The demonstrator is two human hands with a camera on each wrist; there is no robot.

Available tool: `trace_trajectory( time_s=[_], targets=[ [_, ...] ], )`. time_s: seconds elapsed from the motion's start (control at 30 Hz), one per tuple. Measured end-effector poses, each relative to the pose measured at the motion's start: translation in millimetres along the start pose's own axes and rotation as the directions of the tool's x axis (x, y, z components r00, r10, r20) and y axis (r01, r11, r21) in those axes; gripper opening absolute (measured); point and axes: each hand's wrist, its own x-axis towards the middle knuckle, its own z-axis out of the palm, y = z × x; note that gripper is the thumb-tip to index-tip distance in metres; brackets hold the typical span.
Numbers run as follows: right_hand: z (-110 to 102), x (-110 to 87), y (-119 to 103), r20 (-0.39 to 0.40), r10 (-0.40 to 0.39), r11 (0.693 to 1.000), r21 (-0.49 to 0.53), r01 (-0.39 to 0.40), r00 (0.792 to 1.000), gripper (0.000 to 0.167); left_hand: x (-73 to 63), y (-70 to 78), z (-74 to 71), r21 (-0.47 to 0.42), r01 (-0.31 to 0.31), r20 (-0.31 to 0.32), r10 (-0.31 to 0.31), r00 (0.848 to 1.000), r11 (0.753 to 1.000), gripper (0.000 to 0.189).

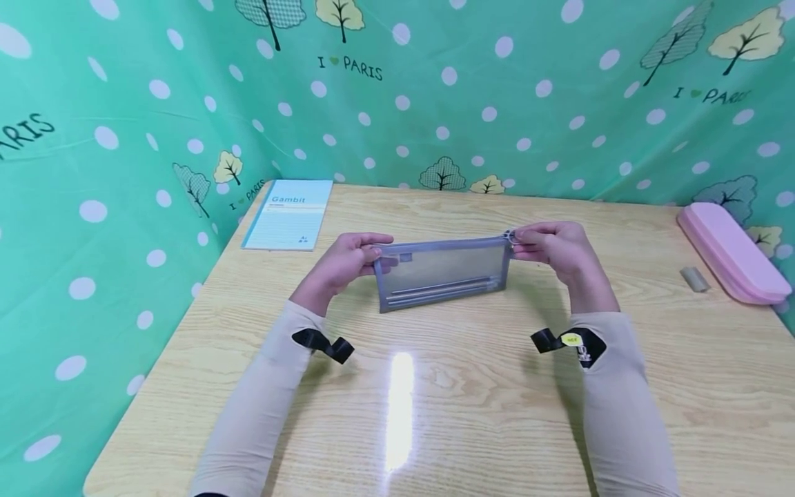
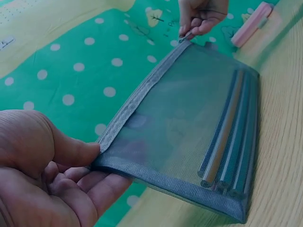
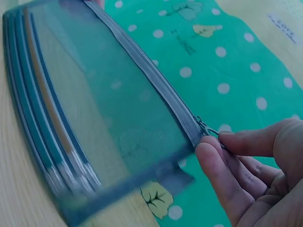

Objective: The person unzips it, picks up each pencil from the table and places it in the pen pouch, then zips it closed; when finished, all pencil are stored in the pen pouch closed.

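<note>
A grey-blue see-through mesh zip pouch (image 1: pixel 444 266) is held up above the table, its long zip edge on top. Several pencils (image 2: pixel 239 135) lie along its bottom, seen through the mesh; one is brownish, others look green. My left hand (image 1: pixel 340 268) pinches the pouch's upper left corner between thumb and fingers. At the opposite upper corner, my right hand (image 1: pixel 557 252) pinches the metal zip pull (image 3: pixel 211 130) with thumb and forefinger. The zip (image 2: pixel 137 97) runs in a nearly straight line between both hands, with the slider at the right end.
A light blue notebook (image 1: pixel 288 215) lies at the table's back left. To the far right rest a pink pencil case (image 1: pixel 733 252) and a small grey block (image 1: pixel 694 279). Green dotted cloth (image 1: pixel 397 131) hangs behind and left of the wooden table (image 1: pixel 472 400).
</note>
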Motion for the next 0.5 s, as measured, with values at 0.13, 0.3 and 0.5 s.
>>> trace_trajectory(
  time_s=[0.13, 0.3, 0.5],
  targets=[
    [-10, 0.2, 0, 0.02, 0.0, 1.0, -0.012, 0.0, 1.0, 0.018, -1.2, 1.8, -2.2, -0.008, 0.012, 0.006, -0.012, 1.0, 1.0, 0.043],
    [-19, -3.0, -1, 0.051, 0.015, 0.99, -0.14, -0.008, 0.999, 0.012, -1.0, 1.9, -1.0, -0.006, 0.025, 0.033, -0.025, 0.999, 1.0, 0.043],
    [-24, -8.0, -2, 0.095, 0.02, 0.97, -0.244, 0.004, 0.995, 0.03, -1.6, 0.9, -4.2, 0.005, 0.042, 0.072, -0.042, 0.997, 0.999, 0.044]
  ],
)
